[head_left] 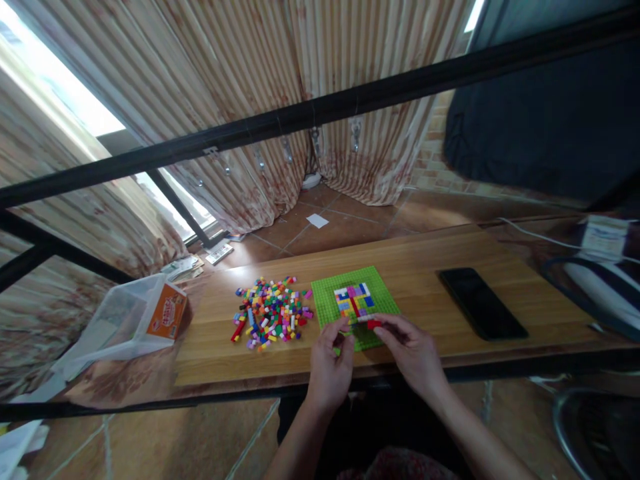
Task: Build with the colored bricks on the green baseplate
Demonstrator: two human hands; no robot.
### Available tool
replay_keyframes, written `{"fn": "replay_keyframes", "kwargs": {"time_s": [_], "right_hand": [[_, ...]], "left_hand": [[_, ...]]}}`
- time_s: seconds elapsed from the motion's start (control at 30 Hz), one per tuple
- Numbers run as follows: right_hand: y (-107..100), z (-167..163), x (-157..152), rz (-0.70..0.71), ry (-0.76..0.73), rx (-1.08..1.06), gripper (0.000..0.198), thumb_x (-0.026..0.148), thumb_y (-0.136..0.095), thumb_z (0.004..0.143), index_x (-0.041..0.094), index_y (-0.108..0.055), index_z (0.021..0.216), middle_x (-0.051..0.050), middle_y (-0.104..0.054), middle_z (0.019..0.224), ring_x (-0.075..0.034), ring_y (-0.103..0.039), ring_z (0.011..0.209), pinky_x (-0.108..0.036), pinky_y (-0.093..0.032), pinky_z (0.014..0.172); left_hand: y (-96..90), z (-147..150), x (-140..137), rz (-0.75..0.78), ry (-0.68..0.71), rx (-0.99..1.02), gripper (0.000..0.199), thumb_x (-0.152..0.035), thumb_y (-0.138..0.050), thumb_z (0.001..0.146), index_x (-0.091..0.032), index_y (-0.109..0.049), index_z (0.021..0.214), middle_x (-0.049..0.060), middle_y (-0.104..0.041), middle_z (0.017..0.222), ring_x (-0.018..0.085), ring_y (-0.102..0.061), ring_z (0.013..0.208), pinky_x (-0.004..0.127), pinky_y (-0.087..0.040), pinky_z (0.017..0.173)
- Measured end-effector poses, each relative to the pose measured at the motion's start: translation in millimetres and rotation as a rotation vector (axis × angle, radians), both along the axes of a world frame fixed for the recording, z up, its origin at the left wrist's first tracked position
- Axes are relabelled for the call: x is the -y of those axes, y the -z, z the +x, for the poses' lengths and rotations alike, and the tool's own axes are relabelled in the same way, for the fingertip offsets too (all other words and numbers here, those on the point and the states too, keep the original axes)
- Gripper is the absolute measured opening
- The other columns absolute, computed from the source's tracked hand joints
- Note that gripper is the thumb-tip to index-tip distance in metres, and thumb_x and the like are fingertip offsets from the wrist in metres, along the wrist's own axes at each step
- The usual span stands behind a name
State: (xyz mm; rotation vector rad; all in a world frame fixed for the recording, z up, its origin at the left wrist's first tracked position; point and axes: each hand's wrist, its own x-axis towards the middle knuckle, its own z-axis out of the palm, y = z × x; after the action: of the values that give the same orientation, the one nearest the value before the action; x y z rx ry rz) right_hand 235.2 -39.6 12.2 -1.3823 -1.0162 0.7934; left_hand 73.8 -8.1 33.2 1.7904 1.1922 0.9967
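Observation:
A green studded baseplate [325,293] lies on the wooden board, with a patch of colourful toy bricks [357,300] fixed near its middle. My right hand [413,347] pinches a small red toy brick [373,325] between thumb and fingertips, just over the near right part of the plate. My left hand [330,363] is at the plate's near left edge. Its fingers are bent, with the index fingertip close to the built bricks and the thumb apart from it; I see nothing held there. Both hands cover some of the plate's near side.
A loose pile of mixed bricks [275,310] spreads left of the plate. A clear plastic tub [120,310] with an orange label lies at the board's left end. A black phone [483,303] rests on the wooden board [415,267] at right. A dark metal bar [250,133] crosses beyond.

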Motion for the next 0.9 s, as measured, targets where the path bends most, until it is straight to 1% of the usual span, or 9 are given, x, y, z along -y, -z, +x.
{"fn": "replay_keyframes", "kwargs": {"time_s": [0.03, 0.1, 0.17, 0.23, 0.3, 0.4, 0.5, 0.7, 0.9], "right_hand": [[3, 8, 1, -0.012, 0.034, 0.015, 0.027, 0.041, -0.066, 0.078, 0.023, -0.071, 0.099, -0.008, -0.069, 0.102, -0.023, -0.064, 0.094, -0.038, -0.053, 0.082], [8, 22, 2, -0.041, 0.1, 0.041, 0.03, 0.043, -0.066, 0.077, 0.022, -0.071, 0.098, -0.009, -0.07, 0.102, -0.023, -0.064, 0.092, -0.038, -0.053, 0.08], [12, 30, 2, -0.063, 0.136, 0.056, 0.031, 0.044, -0.067, 0.076, 0.021, -0.071, 0.096, -0.009, -0.07, 0.101, -0.023, -0.064, 0.092, -0.038, -0.053, 0.079], [14, 34, 2, -0.076, 0.137, 0.048, 0.031, 0.045, -0.067, 0.076, 0.021, -0.072, 0.095, -0.009, -0.07, 0.101, -0.024, -0.065, 0.092, -0.039, -0.053, 0.079], [16, 36, 2, -0.087, 0.121, 0.029, 0.031, 0.045, -0.067, 0.075, 0.021, -0.072, 0.094, -0.009, -0.07, 0.101, -0.024, -0.065, 0.091, -0.039, -0.053, 0.079], [19, 36, 3, -0.103, 0.11, -0.004, 0.031, 0.045, -0.069, 0.073, 0.021, -0.072, 0.093, -0.008, -0.071, 0.098, -0.023, -0.066, 0.089, -0.039, -0.053, 0.079], [20, 35, 5, -0.098, 0.122, -0.039, 0.032, 0.045, -0.07, 0.071, 0.02, -0.073, 0.091, -0.008, -0.072, 0.096, -0.022, -0.066, 0.085, -0.039, -0.053, 0.078], [16, 36, 13, -0.077, 0.109, -0.071, 0.034, 0.046, -0.071, 0.07, 0.019, -0.072, 0.091, -0.008, -0.073, 0.094, -0.021, -0.066, 0.082, -0.037, -0.054, 0.075], [15, 31, 19, -0.093, 0.059, -0.114, 0.037, 0.049, -0.069, 0.071, 0.018, -0.071, 0.092, -0.008, -0.072, 0.084, -0.02, -0.065, 0.07, -0.035, -0.054, 0.067]], "left_hand": [[0.2, 1, -1, 0.044, -0.014, -0.05, 0.03, -0.023, -0.052, 0.088, -0.022, -0.061, 0.116, 0.007, -0.064, 0.101, 0.016, -0.062, 0.085, 0.032, -0.054, 0.078], [1.0, 3, -4, 0.154, -0.025, -0.16, 0.033, -0.024, -0.056, 0.086, -0.022, -0.06, 0.118, 0.009, -0.06, 0.111, 0.02, -0.06, 0.099, 0.037, -0.053, 0.087], [3.5, 6, -7, 0.267, -0.008, -0.265, 0.036, -0.026, -0.06, 0.083, -0.024, -0.06, 0.119, 0.011, -0.056, 0.122, 0.024, -0.054, 0.111, 0.045, -0.049, 0.095], [8.4, 10, -10, 0.346, 0.035, -0.347, 0.038, -0.027, -0.061, 0.083, -0.026, -0.059, 0.121, 0.011, -0.052, 0.129, 0.027, -0.051, 0.116, 0.05, -0.047, 0.098], [15.5, 14, -12, 0.396, 0.067, -0.394, 0.038, -0.025, -0.059, 0.084, -0.028, -0.059, 0.123, 0.01, -0.05, 0.133, 0.028, -0.048, 0.119, 0.052, -0.046, 0.098], [26.9, 17, -15, 0.444, 0.084, -0.411, 0.037, -0.018, -0.052, 0.088, -0.028, -0.059, 0.122, 0.007, -0.053, 0.132, 0.026, -0.045, 0.123, 0.051, -0.045, 0.102], [34.3, 14, -16, 0.474, 0.094, -0.405, 0.039, -0.014, -0.046, 0.089, -0.028, -0.059, 0.123, 0.007, -0.057, 0.128, 0.025, -0.045, 0.124, 0.049, -0.046, 0.102], [37.7, 5, -8, 0.473, 0.103, -0.378, 0.04, -0.01, -0.042, 0.09, -0.026, -0.059, 0.122, 0.006, -0.058, 0.126, 0.023, -0.045, 0.124, 0.048, -0.046, 0.103], [38.6, 3, 9, 0.484, 0.063, -0.38, 0.04, -0.011, -0.045, 0.089, -0.027, -0.06, 0.122, 0.007, -0.059, 0.126, 0.022, -0.046, 0.124, 0.047, -0.046, 0.103]]}}
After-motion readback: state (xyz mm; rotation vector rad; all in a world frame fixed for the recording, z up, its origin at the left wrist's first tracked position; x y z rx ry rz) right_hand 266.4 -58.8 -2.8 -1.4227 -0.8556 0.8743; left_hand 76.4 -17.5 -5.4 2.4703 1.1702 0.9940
